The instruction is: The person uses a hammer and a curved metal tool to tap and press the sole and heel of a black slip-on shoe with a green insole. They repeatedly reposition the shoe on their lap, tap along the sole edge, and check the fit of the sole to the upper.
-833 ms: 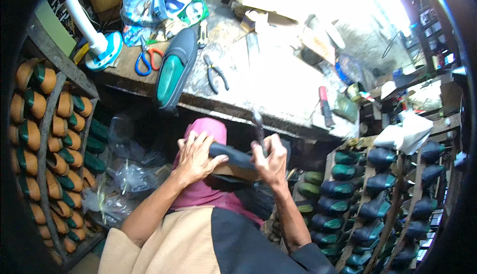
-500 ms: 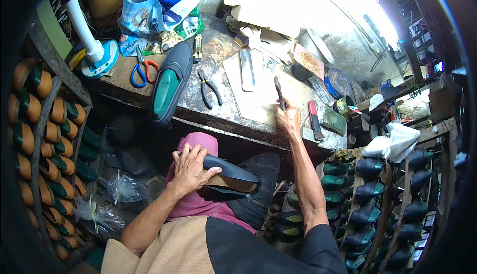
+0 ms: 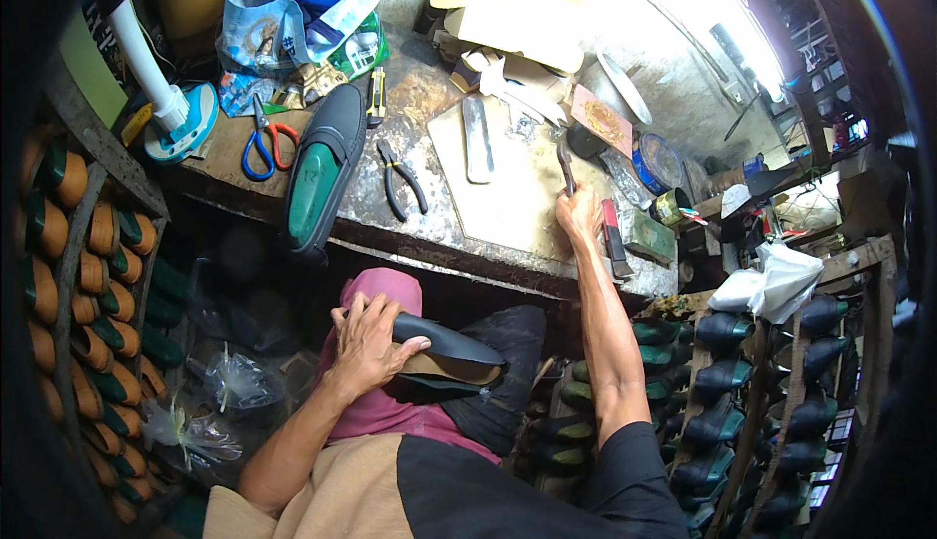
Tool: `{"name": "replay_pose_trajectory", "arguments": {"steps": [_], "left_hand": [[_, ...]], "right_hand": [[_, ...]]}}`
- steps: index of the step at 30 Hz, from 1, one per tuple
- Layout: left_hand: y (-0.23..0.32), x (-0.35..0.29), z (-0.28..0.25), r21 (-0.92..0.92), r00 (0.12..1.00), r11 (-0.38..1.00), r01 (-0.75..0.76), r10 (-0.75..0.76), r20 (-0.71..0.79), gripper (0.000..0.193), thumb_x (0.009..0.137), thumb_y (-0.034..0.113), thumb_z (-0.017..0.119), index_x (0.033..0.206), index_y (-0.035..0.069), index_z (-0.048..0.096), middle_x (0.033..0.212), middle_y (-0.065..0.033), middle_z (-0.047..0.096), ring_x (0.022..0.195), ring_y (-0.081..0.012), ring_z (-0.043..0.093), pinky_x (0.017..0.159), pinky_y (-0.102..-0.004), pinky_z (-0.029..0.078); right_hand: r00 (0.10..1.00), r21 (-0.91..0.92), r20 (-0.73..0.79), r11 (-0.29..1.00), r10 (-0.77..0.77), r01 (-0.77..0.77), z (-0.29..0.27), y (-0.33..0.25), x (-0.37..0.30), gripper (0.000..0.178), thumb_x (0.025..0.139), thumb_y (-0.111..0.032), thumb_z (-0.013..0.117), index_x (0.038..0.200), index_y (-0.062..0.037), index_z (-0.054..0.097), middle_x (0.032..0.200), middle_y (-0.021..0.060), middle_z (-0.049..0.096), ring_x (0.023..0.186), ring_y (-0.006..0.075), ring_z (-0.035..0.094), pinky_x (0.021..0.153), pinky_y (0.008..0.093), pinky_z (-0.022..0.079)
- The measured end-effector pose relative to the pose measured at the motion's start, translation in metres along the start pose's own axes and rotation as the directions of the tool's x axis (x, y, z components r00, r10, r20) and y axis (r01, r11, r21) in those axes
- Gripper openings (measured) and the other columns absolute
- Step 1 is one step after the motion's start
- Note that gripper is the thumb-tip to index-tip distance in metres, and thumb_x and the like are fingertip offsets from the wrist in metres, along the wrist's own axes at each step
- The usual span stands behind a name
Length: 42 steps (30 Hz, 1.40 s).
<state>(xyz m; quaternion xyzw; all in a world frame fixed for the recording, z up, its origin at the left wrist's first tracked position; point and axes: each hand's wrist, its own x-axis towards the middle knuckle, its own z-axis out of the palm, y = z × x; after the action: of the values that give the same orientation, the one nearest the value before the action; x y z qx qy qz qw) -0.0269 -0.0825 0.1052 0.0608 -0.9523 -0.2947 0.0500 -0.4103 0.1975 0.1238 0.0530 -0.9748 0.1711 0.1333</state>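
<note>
On my lap, my left hand [image 3: 373, 346] is closed over one end of a dark shoe [image 3: 451, 342], with the thumb along its side. The shoe lies tilted, and a tan part shows along its lower side. My right hand [image 3: 580, 215] reaches out over the bench's right side, its fingers wrapped round a slim, dark brown tool [image 3: 565, 158] that points away from me. I cannot make out the tool's kind. Just right of that hand lies a red-handled knife [image 3: 614, 236]. Left of it, a cream board [image 3: 508, 217] carries a grey, flat bar [image 3: 477, 139].
A dark loafer [image 3: 327, 163] on a green last lies on the bench [image 3: 366, 219], between scissors [image 3: 262, 144] and pliers [image 3: 401, 183]. A utility knife [image 3: 376, 100], bags [image 3: 293, 21] and a round blue tin [image 3: 660, 163] stand farther back. Racks of shoes [image 3: 717, 373] flank both sides.
My right hand has moved slightly right and away from me with the tool. The view has shifted a little. My left hand keeps its hold on the shoe.
</note>
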Motion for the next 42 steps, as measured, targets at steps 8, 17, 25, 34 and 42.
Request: {"name": "replay_pose_trajectory", "arguments": {"steps": [8, 17, 25, 34, 42], "left_hand": [[0.002, 0.002, -0.003, -0.017, 1.0, 1.0, 0.011, -0.011, 0.026, 0.069, 0.094, 0.069, 0.08, 0.124, 0.007, 0.075, 0.118, -0.0132, 0.067, 0.118, -0.0352, 0.057, 0.097, -0.0517, 0.04], [-0.003, 0.001, 0.003, 0.03, 1.0, 1.0, 0.001, -0.002, 0.018, 0.068, 0.094, 0.068, 0.081, 0.126, 0.009, 0.075, 0.12, -0.0112, 0.067, 0.117, -0.0342, 0.058, 0.097, -0.053, 0.04], [0.0, 0.001, 0.003, 0.024, 1.0, 1.0, -0.003, 0.002, 0.021, 0.065, 0.092, 0.064, 0.084, 0.125, 0.009, 0.074, 0.123, -0.0101, 0.067, 0.118, -0.0334, 0.059, 0.098, -0.053, 0.04], [-0.005, -0.002, 0.008, 0.027, 1.0, 0.999, -0.017, 0.017, 0.0, 0.068, 0.092, 0.061, 0.085, 0.131, 0.006, 0.073, 0.127, -0.0116, 0.067, 0.12, -0.0339, 0.059, 0.099, -0.053, 0.04], [-0.007, -0.001, 0.008, 0.049, 0.999, 0.998, -0.032, 0.033, -0.027, 0.07, 0.092, 0.063, 0.084, 0.131, 0.005, 0.073, 0.127, -0.0123, 0.067, 0.12, -0.0342, 0.059, 0.098, -0.0534, 0.041]], "right_hand": [[0.955, -0.236, 0.194, 0.934, -0.224, 0.267, -0.011, -0.03, -0.017, 0.023, 0.091, -0.014, 0.078, 0.1, 0.0064, 0.074, 0.102, 0.0322, 0.078, 0.091, 0.0506, 0.079, 0.081, 0.0597, 0.062], [0.566, 0.611, 0.784, 0.48, -0.255, -0.63, -0.056, -0.107, -0.218, 0.015, 0.103, -0.017, 0.081, 0.099, -0.0034, 0.077, 0.086, 0.0042, 0.078, 0.059, 0.0032, 0.05, 0.053, 0.0235, 0.035], [0.514, 0.538, 0.83, 0.561, -0.219, -0.63, -0.052, -0.11, -0.245, 0.015, 0.1, -0.016, 0.085, 0.101, -0.0039, 0.076, 0.08, -0.0008, 0.07, 0.06, 0.0021, 0.05, 0.053, 0.0224, 0.035], [0.608, 0.589, 0.749, 0.685, -0.264, -0.428, -0.047, -0.114, -0.251, 0.012, 0.099, -0.011, 0.083, 0.1, -0.0007, 0.077, 0.082, -0.0009, 0.071, 0.07, 0.0037, 0.058, 0.062, 0.0246, 0.046], [0.615, 0.656, 0.719, 0.609, -0.325, -0.446, -0.06, -0.109, -0.273, 0.015, 0.111, -0.014, 0.074, 0.108, 0.0001, 0.071, 0.092, 0.0058, 0.076, 0.075, 0.0126, 0.072, 0.07, 0.0312, 0.058]]}}
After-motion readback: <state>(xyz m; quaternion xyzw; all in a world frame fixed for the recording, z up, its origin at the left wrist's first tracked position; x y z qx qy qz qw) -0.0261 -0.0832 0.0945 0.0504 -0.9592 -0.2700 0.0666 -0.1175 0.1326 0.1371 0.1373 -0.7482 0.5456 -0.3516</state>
